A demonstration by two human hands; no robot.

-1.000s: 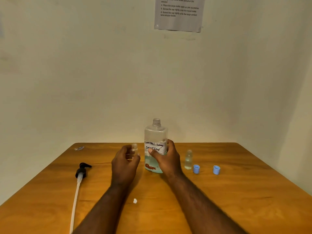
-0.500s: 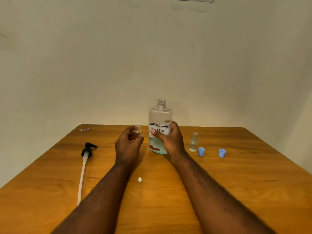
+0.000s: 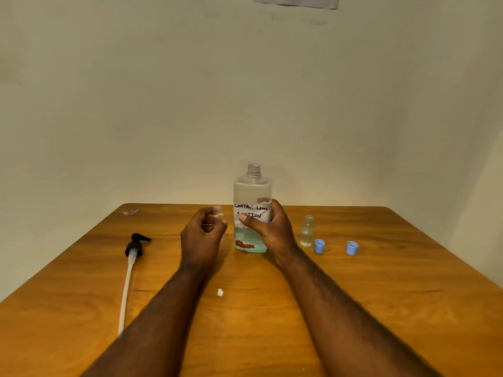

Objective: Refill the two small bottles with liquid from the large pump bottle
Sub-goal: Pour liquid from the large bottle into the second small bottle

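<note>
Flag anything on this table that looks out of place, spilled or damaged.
No spill shows. A small white scrap lies loose on the wooden table between the forearms. The handwritten paper label on the large clear bottle looks torn and crooked. The black pump with white tube lies flat, far left.

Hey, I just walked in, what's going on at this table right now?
A person at a wooden table is partway through refilling little bottles. The right hand grips the large bottle, which stands upright with its neck open. The left hand holds a small bottle close beside it. The pump lies on the table off to the left. A second small bottle stands uncapped on the right, next to a blue cap and another blue cap. Nothing is being poured yet.
</note>
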